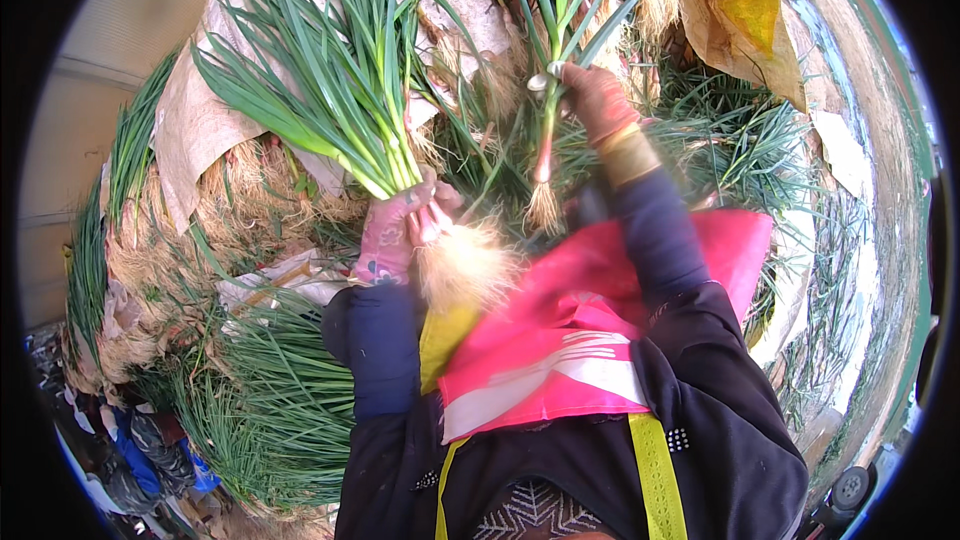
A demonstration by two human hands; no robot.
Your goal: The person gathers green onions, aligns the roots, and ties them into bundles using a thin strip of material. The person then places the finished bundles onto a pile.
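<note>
My left hand (394,229), in a pink floral glove, grips a bunch of green garlic (330,94) just above its reddish bulbs. The leaves fan up and to the left, while the pale, slightly blurred roots (465,262) hang over my pink apron (577,300). Farther up and to the right, my right hand (600,105) wears a reddish-orange glove with white coverings on the fingertips. It pinches a green garlic plant (550,109) by the stem, leaves up and roots down, apart from the bunch.
Rows of green garlic with matted roots (244,184) lie ahead and left, partly under pale woven sacking (202,120). A green garlic heap (292,382) sits beside my left arm. Loose leaves (750,142) and a tan sack (731,15) lie right. A vehicle wheel (850,489) shows lower right.
</note>
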